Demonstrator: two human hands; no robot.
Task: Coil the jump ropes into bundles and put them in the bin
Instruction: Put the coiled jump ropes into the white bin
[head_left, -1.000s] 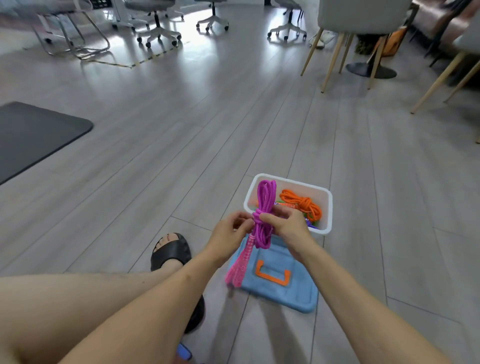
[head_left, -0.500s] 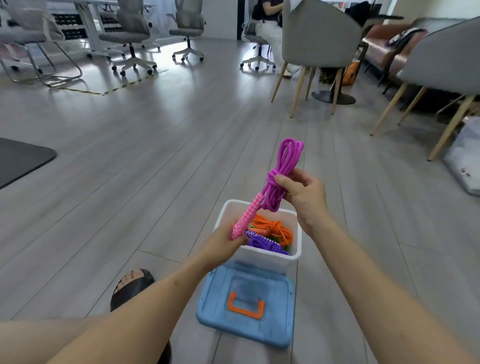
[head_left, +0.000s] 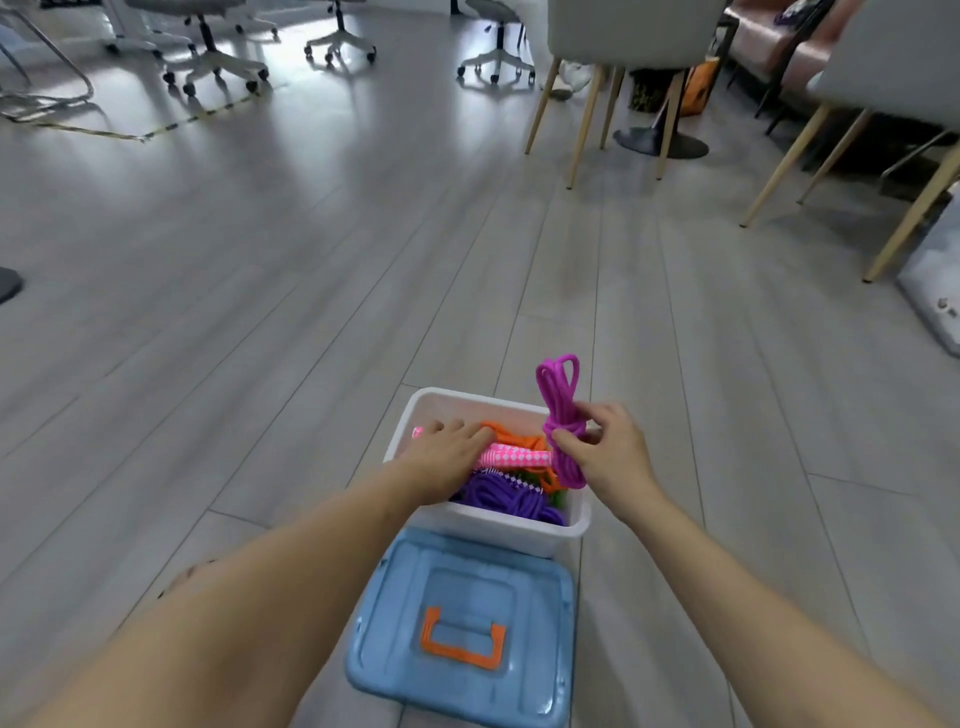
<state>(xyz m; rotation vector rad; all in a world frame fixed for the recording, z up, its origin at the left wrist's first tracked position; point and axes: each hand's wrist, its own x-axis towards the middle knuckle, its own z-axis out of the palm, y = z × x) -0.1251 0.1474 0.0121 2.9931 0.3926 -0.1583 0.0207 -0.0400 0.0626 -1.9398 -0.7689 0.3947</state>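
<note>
The step in hand looks like the putting-away; the magenta jump rope (head_left: 560, 415) is already wound and knotted into a bundle, and it is being lowered into the white bin (head_left: 498, 525), which is sitting on the grey floor (head_left: 260, 312) just past the blue lid (head_left: 462, 634) lying at the bin's 6 o'clock side. The right hand (head_left: 605, 449) is pinching the bundle at its knot, thumb and fingers curled round the cord, over the bin's 3 o'clock edge; the loops are sticking up above the rim toward 12 o'clock. The left hand (head_left: 444, 457) is lying flat, fingers fairly straight, pressing the rope's pink checkered handle (head_left: 511, 457) down inside the bin toward 9 o'clock; it is gripping nothing that I can make out. Beneath are lying an orange rope (head_left: 511, 436) and a purple rope (head_left: 501, 496), the latter at the 6 o'clock wall. The next move, as I judge it, calls for tipping the upright loops down below the rim, then letting go; springy cord may be wanting to pop back up, so a brief press could help.
</note>
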